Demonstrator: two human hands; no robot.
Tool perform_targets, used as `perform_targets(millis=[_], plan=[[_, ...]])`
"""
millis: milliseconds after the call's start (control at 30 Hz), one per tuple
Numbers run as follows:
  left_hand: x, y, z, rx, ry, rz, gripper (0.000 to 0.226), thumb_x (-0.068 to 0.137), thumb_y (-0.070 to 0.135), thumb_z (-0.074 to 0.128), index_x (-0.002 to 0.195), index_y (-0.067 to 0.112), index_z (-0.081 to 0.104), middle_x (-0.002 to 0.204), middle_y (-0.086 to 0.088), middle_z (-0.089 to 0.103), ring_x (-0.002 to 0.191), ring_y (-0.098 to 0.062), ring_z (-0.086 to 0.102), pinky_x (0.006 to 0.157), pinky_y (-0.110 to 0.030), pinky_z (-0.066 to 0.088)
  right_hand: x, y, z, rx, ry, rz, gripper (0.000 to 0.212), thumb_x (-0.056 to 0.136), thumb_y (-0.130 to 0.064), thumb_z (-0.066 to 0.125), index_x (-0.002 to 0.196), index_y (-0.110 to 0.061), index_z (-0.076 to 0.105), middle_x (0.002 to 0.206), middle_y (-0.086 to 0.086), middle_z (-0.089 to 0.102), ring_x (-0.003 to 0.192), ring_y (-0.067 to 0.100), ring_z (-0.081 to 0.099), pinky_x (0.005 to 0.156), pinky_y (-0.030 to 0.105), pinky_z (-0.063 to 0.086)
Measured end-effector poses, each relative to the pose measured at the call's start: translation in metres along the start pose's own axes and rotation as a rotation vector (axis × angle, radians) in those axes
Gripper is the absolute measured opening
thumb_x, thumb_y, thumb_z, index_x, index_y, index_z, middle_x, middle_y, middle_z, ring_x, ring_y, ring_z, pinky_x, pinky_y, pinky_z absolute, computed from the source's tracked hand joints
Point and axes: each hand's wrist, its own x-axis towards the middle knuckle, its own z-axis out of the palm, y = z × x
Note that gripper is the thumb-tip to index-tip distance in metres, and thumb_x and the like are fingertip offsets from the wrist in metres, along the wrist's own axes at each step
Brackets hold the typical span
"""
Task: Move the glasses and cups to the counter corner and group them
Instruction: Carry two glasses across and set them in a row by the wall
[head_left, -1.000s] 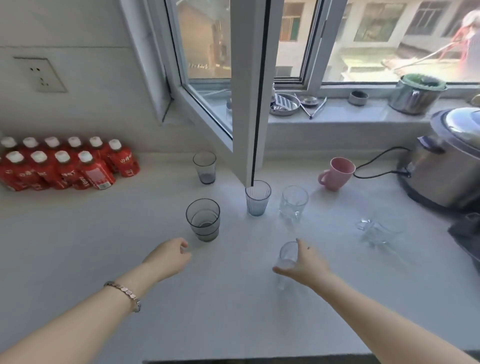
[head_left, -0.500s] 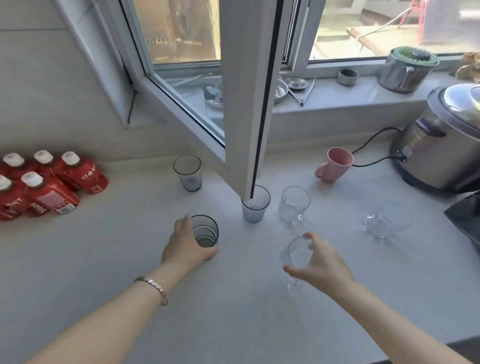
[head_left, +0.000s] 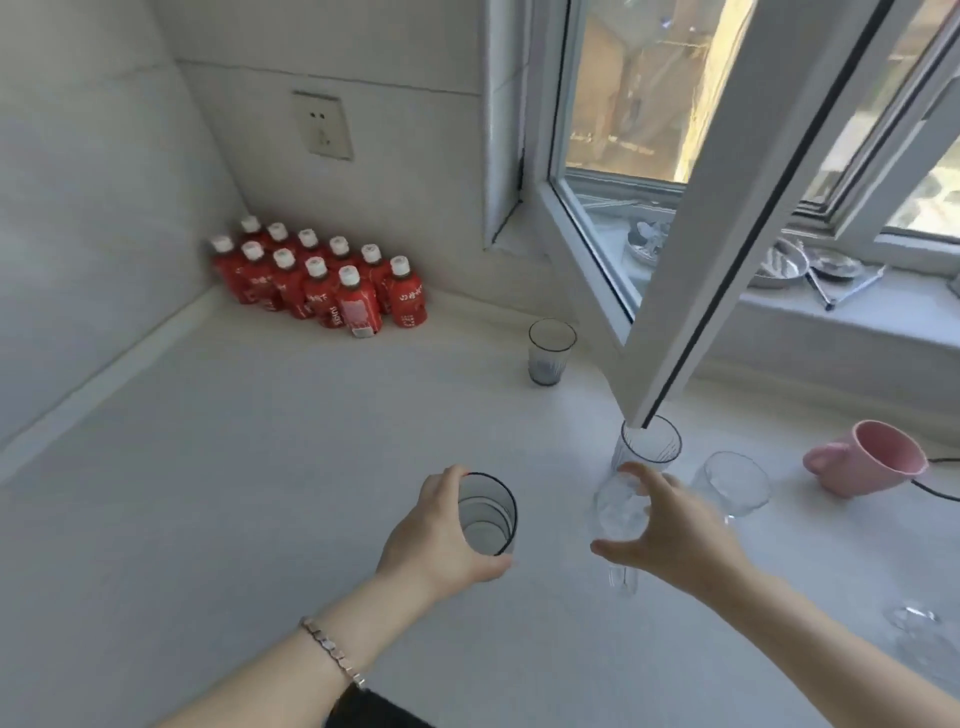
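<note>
My left hand (head_left: 439, 530) is wrapped around a grey tumbler (head_left: 488, 514) near the counter's middle. My right hand (head_left: 675, 530) grips a clear glass (head_left: 618, 512) from above, held just off the white counter (head_left: 234, 467). Behind it stand a ribbed grey glass (head_left: 649, 447) under the window sash and a clear glass (head_left: 735, 486). Another grey glass (head_left: 550, 351) stands farther back. A pink mug (head_left: 872, 462) lies tipped at the right. One more clear glass (head_left: 919, 629) lies at the right edge.
Several red bottles (head_left: 322, 280) with white caps fill the counter corner at back left. An open window sash (head_left: 727, 218) hangs over the counter above the ribbed glass. A black cable (head_left: 935, 488) runs by the mug. Metal dishes (head_left: 789, 265) sit on the sill.
My left hand reached the grey tumbler and closed round it. My right hand has lifted the clear glass. The view swung left, bringing the corner with the bottles into sight.
</note>
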Motion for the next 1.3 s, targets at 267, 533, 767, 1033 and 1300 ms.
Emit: perform_targets(millis=[267, 533, 767, 1033, 1300], plan=[[-0.155, -0.059, 0.005, -0.192, 0.398, -0.341, 0.093, 0.057, 0.05, 0.078, 0.132, 0.036, 0.025, 0.134, 0.009, 0.037, 0.116, -0.014, 0.051, 0.092, -0.028, 0.043, -0.03, -0.079, 0.042, -0.134, -0.23, -0.502, 0.09, 0.054, -0.056, 0.078, 0.132, -0.039, 0.035, 0.12, -0.002, 0.055, 0.103, 0.019, 0.06, 0.08, 0.029, 0.05], [-0.343, -0.13, 0.012, -0.285, 0.671, -0.697, 0.091, 0.056, 0.052, 0.075, 0.13, 0.04, 0.024, 0.131, 0.016, 0.037, 0.099, -0.01, 0.048, 0.08, -0.025, 0.038, -0.148, -0.17, 0.128, -0.2, -0.458, -0.822, 0.082, 0.058, -0.05, 0.075, 0.129, -0.04, 0.035, 0.119, -0.005, 0.053, 0.101, 0.019, 0.059, 0.071, 0.025, 0.042], [-0.512, -0.212, 0.014, -0.343, 0.868, -0.908, 0.093, 0.057, 0.05, 0.077, 0.133, 0.036, 0.026, 0.13, 0.011, 0.04, 0.098, -0.009, 0.047, 0.082, -0.025, 0.039, -0.294, -0.254, 0.221, -0.283, -0.613, -1.079, 0.088, 0.058, -0.055, 0.075, 0.133, -0.039, 0.031, 0.123, -0.007, 0.052, 0.103, 0.016, 0.058, 0.079, 0.025, 0.045], [-0.672, -0.313, -0.008, -0.294, 0.867, -1.001, 0.097, 0.059, 0.051, 0.075, 0.137, 0.033, 0.02, 0.138, 0.01, 0.034, 0.095, -0.008, 0.049, 0.081, -0.023, 0.041, -0.443, -0.334, 0.334, -0.292, -0.726, -1.111, 0.089, 0.057, -0.054, 0.077, 0.133, -0.038, 0.033, 0.119, -0.008, 0.052, 0.099, 0.012, 0.059, 0.077, 0.023, 0.046], [-0.743, -0.41, -0.055, -0.304, 0.854, -1.061, 0.094, 0.061, 0.046, 0.076, 0.136, 0.031, 0.022, 0.134, 0.008, 0.035, 0.109, -0.016, 0.055, 0.084, -0.027, 0.046, -0.509, -0.416, 0.411, -0.312, -0.755, -1.154, 0.088, 0.057, -0.051, 0.077, 0.132, -0.039, 0.033, 0.117, -0.01, 0.049, 0.102, 0.009, 0.057, 0.081, 0.023, 0.046]])
